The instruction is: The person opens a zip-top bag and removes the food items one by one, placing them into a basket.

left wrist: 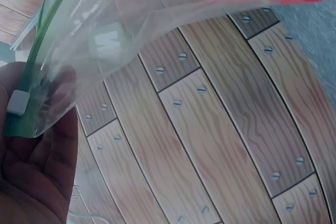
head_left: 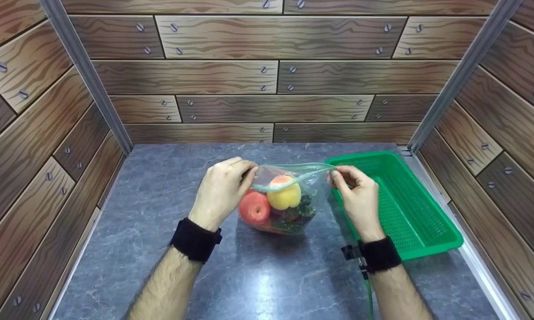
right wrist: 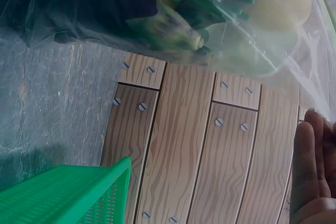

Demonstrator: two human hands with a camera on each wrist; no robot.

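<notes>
Clear zip bag (head_left: 319,185) near middle of surface (head_left: 116,240), left of green basket (head_left: 429,201) lying along right edge. Left hand (head_left: 222,186) pinches one end of bag mouth, close to white slider (left wrist: 18,103); right hand (head_left: 359,191) pinches other end. Mouth gapes between them. Inside: red fruit (head_left: 254,208), yellow fruit (head_left: 284,194), leafy greens (head_left: 300,212). Film probably soft, limp, slippery; load likely drags base down, greens bruise easily. Best hold: both ends of green zip strip (head_left: 300,178), likely stiffer than sides.
</notes>
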